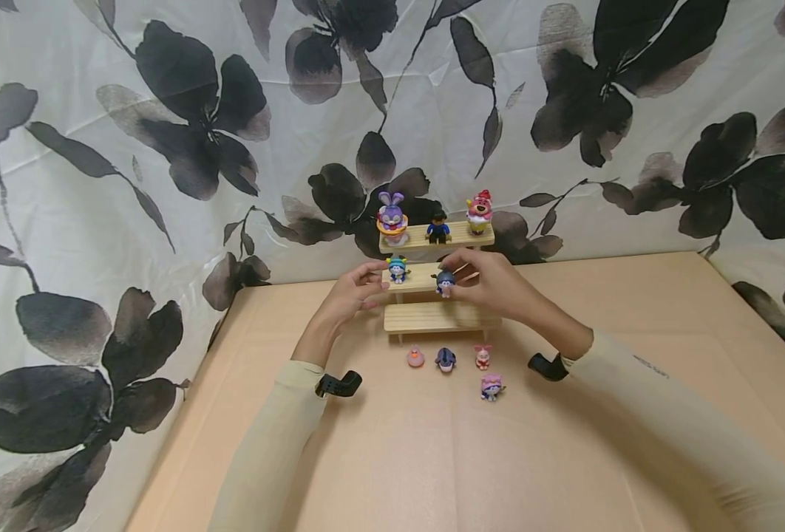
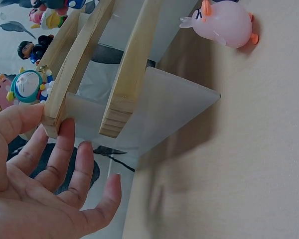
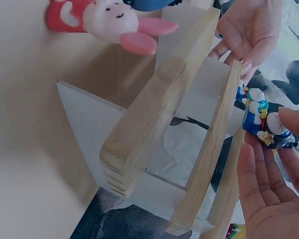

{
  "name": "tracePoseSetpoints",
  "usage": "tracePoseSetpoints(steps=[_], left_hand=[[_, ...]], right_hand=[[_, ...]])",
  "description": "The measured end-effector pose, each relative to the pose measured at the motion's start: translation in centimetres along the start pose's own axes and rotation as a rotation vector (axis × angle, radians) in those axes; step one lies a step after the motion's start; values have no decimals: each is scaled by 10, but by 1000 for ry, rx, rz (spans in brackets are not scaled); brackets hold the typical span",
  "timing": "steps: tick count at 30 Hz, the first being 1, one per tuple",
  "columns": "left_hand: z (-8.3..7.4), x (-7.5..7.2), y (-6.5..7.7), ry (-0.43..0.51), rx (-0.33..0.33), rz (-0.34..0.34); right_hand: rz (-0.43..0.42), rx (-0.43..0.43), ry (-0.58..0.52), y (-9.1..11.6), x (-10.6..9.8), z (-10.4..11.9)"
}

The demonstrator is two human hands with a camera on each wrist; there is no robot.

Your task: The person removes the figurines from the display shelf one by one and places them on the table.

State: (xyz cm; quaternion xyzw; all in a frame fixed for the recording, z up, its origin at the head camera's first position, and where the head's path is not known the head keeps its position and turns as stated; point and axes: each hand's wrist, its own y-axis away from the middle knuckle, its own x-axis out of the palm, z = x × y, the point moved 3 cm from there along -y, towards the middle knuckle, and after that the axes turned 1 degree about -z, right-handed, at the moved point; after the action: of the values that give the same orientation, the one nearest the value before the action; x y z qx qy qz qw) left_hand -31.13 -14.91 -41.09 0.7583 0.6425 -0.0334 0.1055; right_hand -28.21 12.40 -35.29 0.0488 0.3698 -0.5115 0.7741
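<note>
My right grip [image 1: 492, 279] is clamped on a small dark-hooded toy [image 1: 444, 282], thumb on one side and fingers on the other, over the right part of the wooden stand's middle board [image 1: 422, 278]; whether the toy's feet touch the wood I cannot tell. My left grip [image 1: 349, 294] pinches that same board at its left end — thumb above, forefinger below, the other fingers spread apart. Just beside my left grip a teal-capped toy [image 1: 397, 270] stands upright on the board.

Beyond both grips, the top board [image 1: 415, 236] carries a purple rabbit [image 1: 392, 216], a little man [image 1: 437, 229] in blue and black, and a pink bear [image 1: 480, 213]. Nearer to me than the grips is the bottom board [image 1: 442, 318], and in front of it on the bench [image 1: 406, 458] sit a pink duck [image 1: 415, 357], a dark blue donkey [image 1: 446, 360] and a pink pig [image 1: 482, 357] — with a pink-hooded toy [image 1: 491, 387] nearest me, below my right grip. Behind everything hangs a flowered cloth [image 1: 432, 103].
</note>
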Motion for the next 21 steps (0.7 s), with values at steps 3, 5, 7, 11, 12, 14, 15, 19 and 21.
tracePoseSetpoints(steps=[3,5,7,11,12,14,15,19,21], left_hand=[[0,0,0,5,2,-2],[0,0,0,7,3,-1],[-1,0,0,5,2,0],[-1,0,1,-1,0,-2],[-2,0,1,-2,0,-2],[-2,1,1,-1,0,-3],[-1,1,1,1,-1,-3],[-1,1,1,11,-4,-5],[-1,1,0,10,-4,-6]], right_hand=[[6,-4,8,2,1,1],[10,-7,10,4,1,2],[15,-7,9,6,2,2],[25,-2,-2,10,2,3],[27,-3,-3,10,3,4],[28,0,6,12,3,5],[28,1,10,13,3,6],[40,20,28,16,3,9],[44,27,26,17,3,10]])
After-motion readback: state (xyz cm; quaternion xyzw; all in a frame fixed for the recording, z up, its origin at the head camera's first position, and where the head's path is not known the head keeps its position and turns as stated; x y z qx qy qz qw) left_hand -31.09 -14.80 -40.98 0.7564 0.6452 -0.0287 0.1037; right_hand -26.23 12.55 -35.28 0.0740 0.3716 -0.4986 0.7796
